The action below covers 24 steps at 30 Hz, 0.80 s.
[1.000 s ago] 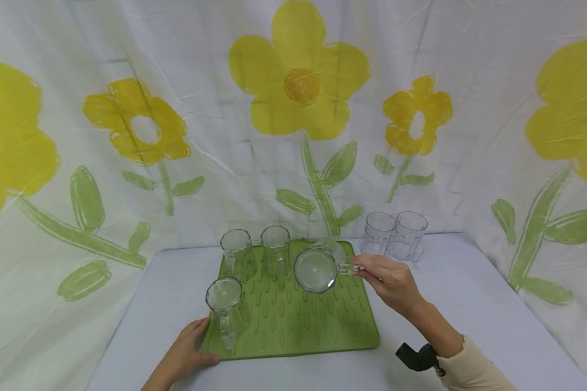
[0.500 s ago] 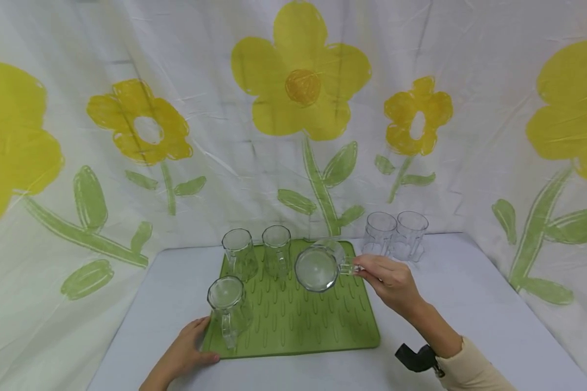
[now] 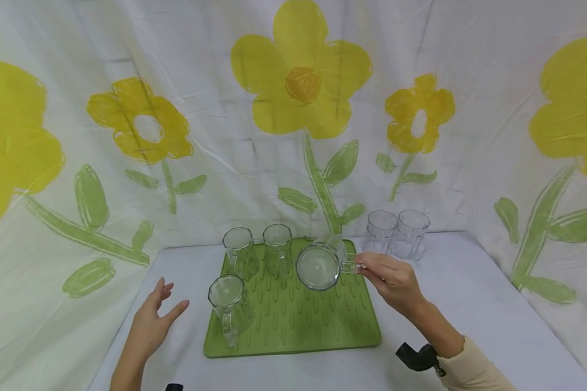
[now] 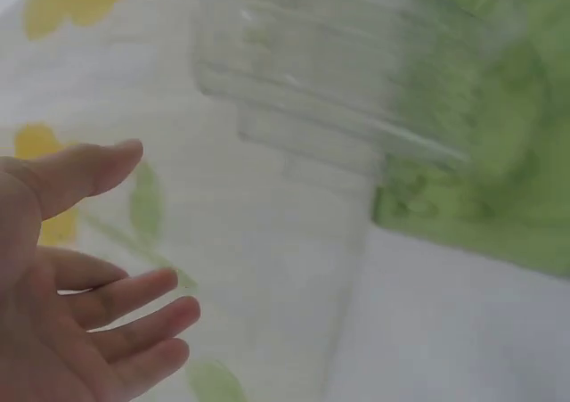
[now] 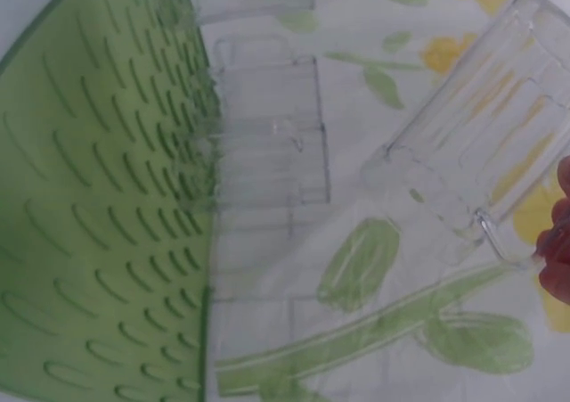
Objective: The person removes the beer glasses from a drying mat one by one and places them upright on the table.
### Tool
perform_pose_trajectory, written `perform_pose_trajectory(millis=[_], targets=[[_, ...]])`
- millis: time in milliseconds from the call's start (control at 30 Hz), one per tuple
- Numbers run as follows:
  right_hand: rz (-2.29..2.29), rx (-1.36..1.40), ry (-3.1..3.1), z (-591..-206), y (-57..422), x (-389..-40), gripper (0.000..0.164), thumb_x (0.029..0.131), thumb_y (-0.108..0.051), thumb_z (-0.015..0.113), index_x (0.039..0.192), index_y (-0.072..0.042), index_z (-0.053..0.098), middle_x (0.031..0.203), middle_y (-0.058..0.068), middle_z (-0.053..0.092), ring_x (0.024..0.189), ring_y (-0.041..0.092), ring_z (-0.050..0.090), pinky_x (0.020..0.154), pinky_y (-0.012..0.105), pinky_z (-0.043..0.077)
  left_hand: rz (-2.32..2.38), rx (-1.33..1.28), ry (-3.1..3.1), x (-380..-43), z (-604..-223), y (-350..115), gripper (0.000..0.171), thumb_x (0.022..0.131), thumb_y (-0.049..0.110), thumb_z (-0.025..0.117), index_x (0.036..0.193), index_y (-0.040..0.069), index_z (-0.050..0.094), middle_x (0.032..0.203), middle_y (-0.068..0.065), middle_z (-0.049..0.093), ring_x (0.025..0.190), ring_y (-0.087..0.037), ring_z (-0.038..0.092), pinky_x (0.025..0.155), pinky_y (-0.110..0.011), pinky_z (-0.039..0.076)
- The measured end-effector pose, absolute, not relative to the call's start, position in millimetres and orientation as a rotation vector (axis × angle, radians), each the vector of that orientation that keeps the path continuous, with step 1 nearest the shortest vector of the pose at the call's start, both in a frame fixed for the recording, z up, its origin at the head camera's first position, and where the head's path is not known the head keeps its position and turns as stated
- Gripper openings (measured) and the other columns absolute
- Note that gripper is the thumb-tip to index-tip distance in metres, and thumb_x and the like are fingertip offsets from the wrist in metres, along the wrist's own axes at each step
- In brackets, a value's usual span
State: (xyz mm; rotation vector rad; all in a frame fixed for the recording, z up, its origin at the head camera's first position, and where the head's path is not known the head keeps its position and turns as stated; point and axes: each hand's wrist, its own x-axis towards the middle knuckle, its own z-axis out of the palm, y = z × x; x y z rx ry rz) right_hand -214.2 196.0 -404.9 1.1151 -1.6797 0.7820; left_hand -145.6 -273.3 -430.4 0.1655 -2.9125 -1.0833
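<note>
My right hand [image 3: 393, 279] pinches the handle of a clear glass mug [image 3: 318, 269], which is tilted on its side above the green ridged mat [image 3: 318, 331]. That mug [image 5: 485, 117] shows its faceted sides in the right wrist view, with fingertips [image 5: 557, 264] at its handle. Left of the mat, my left hand [image 3: 149, 326] is raised with fingers spread and nothing in it. Nearest to it stands a glass mug [image 3: 226, 296] on the mat's front left. Two more mugs, a left one [image 3: 239, 252] and a right one [image 3: 277, 250], stand along the mat's back.
Two clear glasses, one [image 3: 380, 231] beside the other [image 3: 412, 233], stand on the white table [image 3: 469, 304] behind my right hand. A white curtain [image 3: 215, 179] with yellow flowers hangs right behind the table's back edge.
My left hand has let go of the mat's front left corner and moved up and to the left, its fingers spreading. My right hand and its mug have hardly moved.
</note>
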Motion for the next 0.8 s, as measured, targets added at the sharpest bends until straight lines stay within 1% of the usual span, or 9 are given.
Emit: perform_pose_trajectory(millis=[100, 167, 200, 267, 333, 433, 500, 633, 800], targets=[[0.785, 1.123, -1.667, -404.3, 195.3, -214.3, 0.027, 0.096, -0.018, 0.062, 0.091, 0.005, 0.074, 0.084, 0.016, 0.074, 0.086, 0.017, 0.072, 0.085, 0.013, 0.055, -1.105, 0.049, -2.786, -146.4, -411.7, -258.4, 0.087, 0.095, 0.036, 0.063, 0.152, -0.008, 0.015, 0.149, -0.028, 0.039, 0.135, -0.046, 0.039, 0.112, -0.058, 0.032], [0.785, 1.125, -1.659, -404.2, 194.8, -214.5, 0.027, 0.095, -0.018, 0.062, 0.091, 0.006, 0.074, 0.084, 0.016, 0.074, 0.085, 0.018, 0.072, 0.085, 0.013, 0.055, -1.126, -0.028, -2.698, -147.5, -401.7, -246.3, 0.081, 0.094, 0.032, 0.065, 0.152, -0.004, 0.022, 0.147, -0.026, 0.043, 0.134, -0.043, 0.042, 0.117, -0.036, 0.035], [0.783, 1.126, -1.654, -404.2, 194.6, -214.5, 0.028, 0.095, -0.018, 0.062, 0.090, 0.006, 0.074, 0.084, 0.016, 0.074, 0.083, 0.020, 0.072, 0.086, 0.014, 0.056, -1.139, -0.069, -2.653, -148.2, -397.1, -239.9, 0.078, 0.094, 0.029, 0.066, 0.152, -0.003, 0.025, 0.145, -0.025, 0.045, 0.133, -0.040, 0.044, 0.116, -0.024, 0.035], [0.778, 1.126, -1.647, -404.3, 194.1, -214.5, 0.028, 0.096, -0.018, 0.061, 0.089, 0.007, 0.074, 0.085, 0.015, 0.074, 0.081, 0.021, 0.072, 0.087, 0.014, 0.055, -1.167, -0.138, -2.575, -148.9, -388.8, -226.7, 0.071, 0.093, 0.024, 0.067, 0.150, -0.001, 0.032, 0.143, -0.022, 0.048, 0.131, -0.031, 0.047, 0.108, -0.003, 0.031], [0.773, 1.130, -1.639, -404.5, 193.7, -214.5, 0.029, 0.096, -0.018, 0.061, 0.089, 0.007, 0.074, 0.085, 0.016, 0.074, 0.081, 0.023, 0.072, 0.088, 0.015, 0.055, -1.225, -0.207, -2.504, -149.5, -382.3, -214.1, 0.065, 0.093, 0.019, 0.067, 0.148, -0.001, 0.037, 0.142, -0.021, 0.050, 0.128, -0.014, 0.050, 0.098, 0.008, 0.024], [0.765, 1.140, -1.622, -405.2, 193.1, -214.3, 0.028, 0.096, -0.017, 0.062, 0.090, 0.007, 0.074, 0.086, 0.017, 0.074, 0.080, 0.024, 0.072, 0.089, 0.015, 0.055, -1.329, -0.305, -2.441, -151.4, -374.4, -196.3, 0.058, 0.094, 0.014, 0.064, 0.145, -0.001, 0.042, 0.140, -0.020, 0.051, 0.121, 0.009, 0.047, 0.100, 0.004, 0.032], [0.767, 1.144, -1.601, -405.8, 192.8, -214.2, 0.027, 0.095, -0.016, 0.062, 0.090, 0.007, 0.074, 0.085, 0.017, 0.074, 0.080, 0.024, 0.072, 0.089, 0.016, 0.055, -1.420, -0.367, -2.416, -154.1, -371.5, -186.4, 0.054, 0.096, 0.012, 0.062, 0.144, -0.001, 0.043, 0.140, -0.021, 0.051, 0.117, 0.016, 0.045, 0.099, 0.001, 0.037], [0.780, 1.158, -1.552, -406.3, 190.7, -214.7, 0.025, 0.094, -0.014, 0.064, 0.089, 0.008, 0.074, 0.084, 0.018, 0.073, 0.080, 0.025, 0.071, 0.089, 0.018, 0.056, -1.603, -0.428, -2.393, -160.4, -367.8, -169.1, 0.047, 0.099, 0.012, 0.056, 0.143, 0.001, 0.045, 0.140, -0.019, 0.053, 0.116, 0.009, 0.052, 0.094, -0.005, 0.046], [0.790, 1.182, -1.515, -404.9, 186.5, -214.5, 0.022, 0.093, -0.012, 0.065, 0.091, 0.008, 0.074, 0.084, 0.019, 0.073, 0.080, 0.026, 0.071, 0.090, 0.019, 0.056, -1.749, -0.442, -2.415, -167.3, -365.3, -149.0, 0.045, 0.101, 0.017, 0.053, 0.143, 0.003, 0.045, 0.137, -0.017, 0.056, 0.120, -0.015, 0.059, 0.094, -0.012, 0.049]])
